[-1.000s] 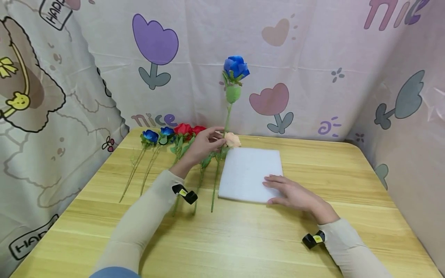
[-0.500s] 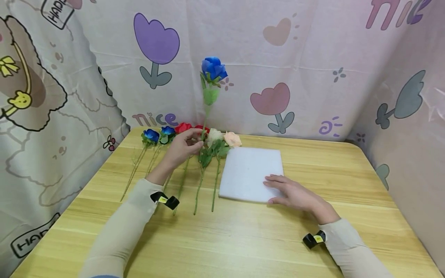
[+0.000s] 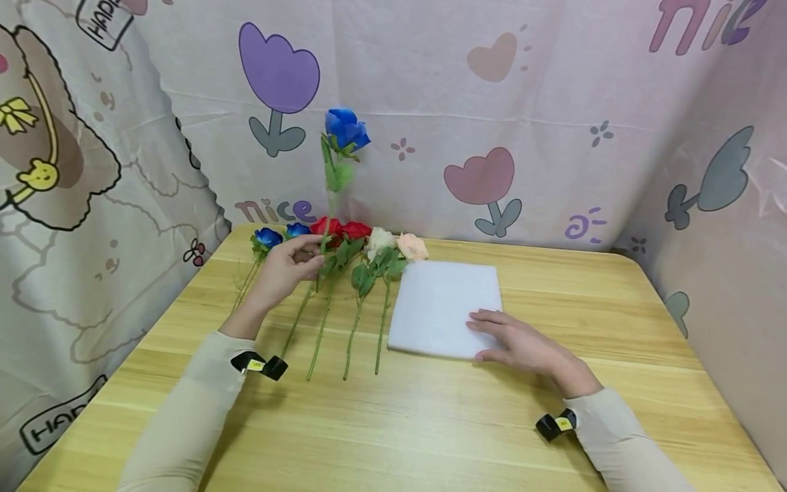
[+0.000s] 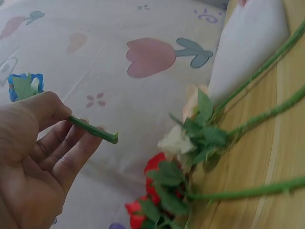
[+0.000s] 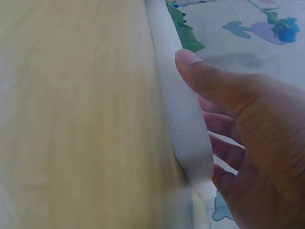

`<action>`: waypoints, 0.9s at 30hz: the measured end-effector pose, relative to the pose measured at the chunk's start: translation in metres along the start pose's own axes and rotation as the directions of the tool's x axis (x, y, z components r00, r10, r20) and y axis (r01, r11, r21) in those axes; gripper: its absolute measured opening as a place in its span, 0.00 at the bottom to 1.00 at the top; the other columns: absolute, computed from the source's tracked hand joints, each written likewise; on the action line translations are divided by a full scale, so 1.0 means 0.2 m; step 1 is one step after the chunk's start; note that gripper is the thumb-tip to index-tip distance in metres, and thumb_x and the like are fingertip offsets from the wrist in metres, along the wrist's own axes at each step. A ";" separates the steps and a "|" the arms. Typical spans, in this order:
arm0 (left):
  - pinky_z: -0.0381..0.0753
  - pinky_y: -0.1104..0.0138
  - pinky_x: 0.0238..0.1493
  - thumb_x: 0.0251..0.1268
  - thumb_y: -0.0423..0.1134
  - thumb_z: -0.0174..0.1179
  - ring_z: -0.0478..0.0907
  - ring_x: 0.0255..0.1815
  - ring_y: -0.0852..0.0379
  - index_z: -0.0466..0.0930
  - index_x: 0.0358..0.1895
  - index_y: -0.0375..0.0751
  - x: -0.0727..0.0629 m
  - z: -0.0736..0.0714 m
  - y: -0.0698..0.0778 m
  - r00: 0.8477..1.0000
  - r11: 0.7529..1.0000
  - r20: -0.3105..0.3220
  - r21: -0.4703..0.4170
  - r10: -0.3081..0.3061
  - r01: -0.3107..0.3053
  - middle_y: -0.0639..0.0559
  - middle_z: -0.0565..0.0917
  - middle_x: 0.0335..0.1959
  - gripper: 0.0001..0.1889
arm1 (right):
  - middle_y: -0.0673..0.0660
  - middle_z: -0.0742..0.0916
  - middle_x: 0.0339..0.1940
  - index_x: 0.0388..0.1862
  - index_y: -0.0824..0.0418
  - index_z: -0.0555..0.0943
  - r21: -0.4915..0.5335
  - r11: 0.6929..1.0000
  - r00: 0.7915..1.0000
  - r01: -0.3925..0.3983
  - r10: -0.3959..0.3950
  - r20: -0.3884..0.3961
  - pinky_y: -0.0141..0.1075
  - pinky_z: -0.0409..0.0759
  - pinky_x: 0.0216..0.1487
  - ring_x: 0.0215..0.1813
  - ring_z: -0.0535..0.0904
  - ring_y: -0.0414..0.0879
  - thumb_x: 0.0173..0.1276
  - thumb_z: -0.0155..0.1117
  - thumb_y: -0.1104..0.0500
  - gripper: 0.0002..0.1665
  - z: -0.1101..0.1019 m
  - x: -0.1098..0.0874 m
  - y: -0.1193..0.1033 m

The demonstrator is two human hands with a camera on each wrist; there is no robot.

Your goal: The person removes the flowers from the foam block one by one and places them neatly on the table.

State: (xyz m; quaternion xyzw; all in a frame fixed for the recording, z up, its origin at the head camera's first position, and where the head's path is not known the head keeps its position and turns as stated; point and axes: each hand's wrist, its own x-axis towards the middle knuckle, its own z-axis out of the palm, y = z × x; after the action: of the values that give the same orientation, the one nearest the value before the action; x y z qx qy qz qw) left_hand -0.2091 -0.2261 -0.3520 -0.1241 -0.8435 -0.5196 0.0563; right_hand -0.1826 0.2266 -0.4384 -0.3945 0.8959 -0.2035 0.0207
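Note:
My left hand pinches a blue rose by its green stem between thumb and fingers, holding it upright with the bloom high. In the left wrist view the cut end of the stem pokes out just past the fingers. Behind and beside that hand lie two more blue roses and two red roses. A white rose and a peach rose lie to their right. My right hand rests with relaxed fingers on the right edge of a white foam sheet.
All of this is on a wooden table with a rounded back right corner. A printed cloth hangs behind it and along both sides. Stems of the lying roses point toward the front of the table.
My left hand has carried the upright blue rose leftward, from beside the foam sheet to in front of the red roses, uncovering the white rose. My right hand has stayed on the sheet.

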 end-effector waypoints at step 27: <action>0.84 0.74 0.33 0.73 0.32 0.53 0.75 0.34 0.68 0.67 0.68 0.28 -0.27 -0.42 -0.24 0.974 0.985 -0.221 0.149 -0.057 0.091 0.49 0.75 0.42 0.24 | 0.58 0.71 0.72 0.68 0.62 0.73 0.002 1.000 1.000 0.000 0.000 -0.001 0.52 0.63 0.71 0.73 0.62 0.56 0.64 0.69 0.43 0.39 0.00 0.00 0.00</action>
State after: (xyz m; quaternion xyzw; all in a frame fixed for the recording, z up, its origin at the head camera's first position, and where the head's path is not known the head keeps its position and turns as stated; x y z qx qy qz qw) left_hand -0.1723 -0.3295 -0.3681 -0.0305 -0.8749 -0.4632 0.1380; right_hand -0.1818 0.2264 -0.4377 -0.3945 0.8956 -0.2045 0.0205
